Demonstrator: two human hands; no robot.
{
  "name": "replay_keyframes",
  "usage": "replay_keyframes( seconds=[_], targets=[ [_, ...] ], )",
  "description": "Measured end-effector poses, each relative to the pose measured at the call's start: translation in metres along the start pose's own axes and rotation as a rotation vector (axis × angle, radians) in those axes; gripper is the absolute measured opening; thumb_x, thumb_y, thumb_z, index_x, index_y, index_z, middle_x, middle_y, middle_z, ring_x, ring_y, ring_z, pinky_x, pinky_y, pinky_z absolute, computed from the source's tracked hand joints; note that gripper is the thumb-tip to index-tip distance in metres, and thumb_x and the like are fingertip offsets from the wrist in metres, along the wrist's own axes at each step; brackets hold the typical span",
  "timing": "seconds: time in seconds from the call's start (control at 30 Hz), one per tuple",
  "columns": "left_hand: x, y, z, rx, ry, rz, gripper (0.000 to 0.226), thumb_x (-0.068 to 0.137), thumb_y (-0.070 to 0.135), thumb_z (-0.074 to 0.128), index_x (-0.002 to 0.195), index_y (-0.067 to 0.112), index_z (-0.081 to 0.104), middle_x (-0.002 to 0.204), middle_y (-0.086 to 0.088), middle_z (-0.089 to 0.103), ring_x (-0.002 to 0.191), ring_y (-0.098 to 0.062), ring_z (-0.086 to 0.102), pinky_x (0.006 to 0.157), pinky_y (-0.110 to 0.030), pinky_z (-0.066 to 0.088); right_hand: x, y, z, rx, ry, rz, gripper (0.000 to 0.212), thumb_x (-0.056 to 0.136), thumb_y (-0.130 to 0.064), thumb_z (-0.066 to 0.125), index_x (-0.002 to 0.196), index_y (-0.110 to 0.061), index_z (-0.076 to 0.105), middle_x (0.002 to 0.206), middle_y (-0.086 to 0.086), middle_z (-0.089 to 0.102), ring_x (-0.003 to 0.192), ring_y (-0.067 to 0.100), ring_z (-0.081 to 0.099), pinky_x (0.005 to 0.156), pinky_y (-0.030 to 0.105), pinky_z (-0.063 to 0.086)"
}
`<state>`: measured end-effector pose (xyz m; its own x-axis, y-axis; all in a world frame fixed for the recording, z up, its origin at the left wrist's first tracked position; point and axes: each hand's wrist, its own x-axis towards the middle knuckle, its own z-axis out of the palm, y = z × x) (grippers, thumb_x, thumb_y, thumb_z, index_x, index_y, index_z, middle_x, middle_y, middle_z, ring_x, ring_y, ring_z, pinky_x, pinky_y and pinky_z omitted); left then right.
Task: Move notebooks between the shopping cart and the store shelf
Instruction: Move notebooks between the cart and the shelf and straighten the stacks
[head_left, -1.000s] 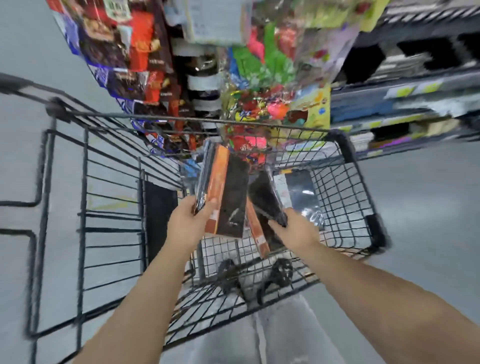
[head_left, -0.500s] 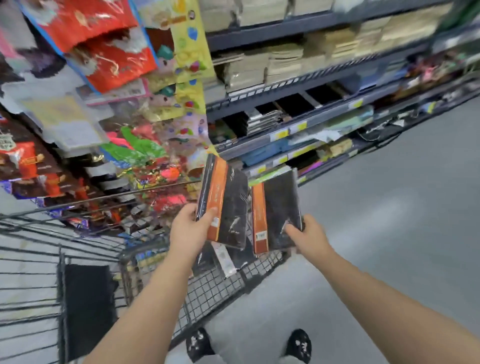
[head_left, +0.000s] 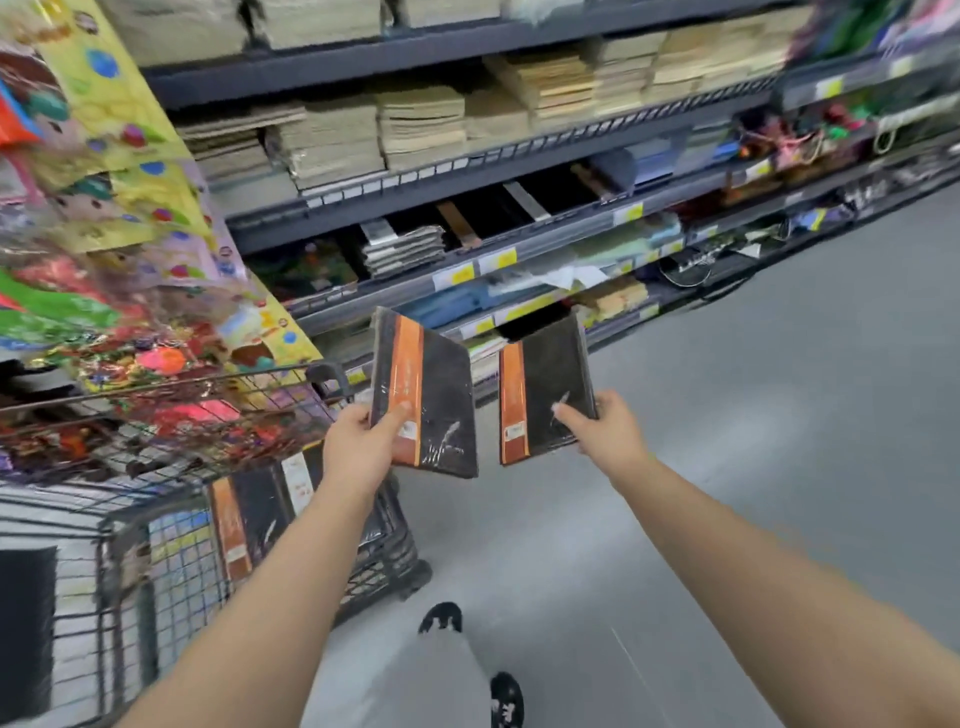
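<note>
My left hand (head_left: 358, 447) grips a black notebook with an orange stripe (head_left: 436, 400), wrapped in plastic, by its lower left corner. My right hand (head_left: 605, 431) holds a second notebook of the same kind (head_left: 545, 384) by its lower right corner. Both are held up in front of the store shelf (head_left: 467, 192), above the floor and to the right of the black wire shopping cart (head_left: 322, 374). More notebooks (head_left: 249, 519) of the same kind lie inside the cart at lower left.
The shelves carry stacks of tan paper pads (head_left: 421, 124) above and dark notebooks (head_left: 405, 249) lower down. Colourful hanging packs (head_left: 130, 291) fill the left. Grey floor (head_left: 779, 415) opens to the right. My shoes (head_left: 506, 701) show at the bottom.
My view has swung from the cart up to the shelf. Both hands have lifted their notebooks out of the cart and carried them rightward toward the shelf, further apart now.
</note>
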<state>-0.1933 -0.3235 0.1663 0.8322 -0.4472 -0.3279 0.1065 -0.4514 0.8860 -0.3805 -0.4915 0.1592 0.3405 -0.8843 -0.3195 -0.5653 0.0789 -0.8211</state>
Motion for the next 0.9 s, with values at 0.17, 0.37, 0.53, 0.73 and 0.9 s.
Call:
replay_keyframes(
  seconds=[0.17, 0.37, 0.53, 0.73, 0.9],
  targets=[
    [0.033, 0.009, 0.041, -0.013, 0.023, -0.072, 0.028, 0.071, 0.043, 0.068, 0.072, 0.015, 0.067, 0.075, -0.009, 0.070, 0.069, -0.027, 0.067, 0.071, -0.042, 0.054, 0.060, -0.008, -0.013, 0.056, -0.027, 0.006, 0.017, 0.089, -0.028, 0.064, 0.079, -0.020, 0.051, 0.075, -0.001, 0.060, 0.067, 0.014, 0.057, 0.056, 0.019, 0.048],
    [0.089, 0.023, 0.104, -0.092, 0.042, -0.173, 0.011, 0.086, 0.027, 0.067, 0.083, 0.017, 0.065, 0.077, -0.004, 0.066, 0.064, -0.018, 0.063, 0.071, -0.037, 0.055, 0.144, -0.023, -0.021, 0.088, -0.060, 0.010, 0.024, 0.086, -0.026, 0.066, 0.096, -0.005, 0.064, 0.084, 0.005, 0.068, 0.071, 0.016, 0.062, 0.061, 0.022, 0.047],
    [0.131, 0.042, 0.135, 0.072, 0.057, -0.160, 0.020, 0.086, 0.031, 0.067, 0.074, 0.016, 0.062, 0.073, -0.004, 0.062, 0.073, -0.025, 0.061, 0.072, -0.036, 0.051, 0.202, -0.036, -0.031, 0.172, -0.115, 0.031, 0.014, 0.087, -0.021, 0.066, 0.076, -0.022, 0.058, 0.074, -0.004, 0.063, 0.064, 0.006, 0.056, 0.056, 0.018, 0.044],
    [0.176, 0.052, 0.150, 0.348, 0.065, -0.138, 0.028, 0.085, 0.038, 0.066, 0.087, 0.010, 0.065, 0.080, -0.008, 0.064, 0.083, -0.029, 0.063, 0.073, -0.035, 0.046, 0.264, -0.048, -0.025, 0.359, -0.166, 0.201, 0.013, 0.086, -0.024, 0.069, 0.078, -0.022, 0.059, 0.078, -0.003, 0.062, 0.072, 0.012, 0.054, 0.061, 0.024, 0.040],
    [0.209, 0.057, 0.169, 0.651, 0.056, -0.006, 0.033, 0.086, 0.046, 0.062, 0.091, 0.014, 0.064, 0.086, -0.006, 0.060, 0.089, -0.027, 0.058, 0.067, -0.032, 0.039, 0.323, -0.065, -0.012, 0.345, -0.305, 0.197, 0.010, 0.086, -0.026, 0.069, 0.092, -0.019, 0.064, 0.097, 0.003, 0.064, 0.076, 0.013, 0.057, 0.061, 0.019, 0.044]
  ],
)
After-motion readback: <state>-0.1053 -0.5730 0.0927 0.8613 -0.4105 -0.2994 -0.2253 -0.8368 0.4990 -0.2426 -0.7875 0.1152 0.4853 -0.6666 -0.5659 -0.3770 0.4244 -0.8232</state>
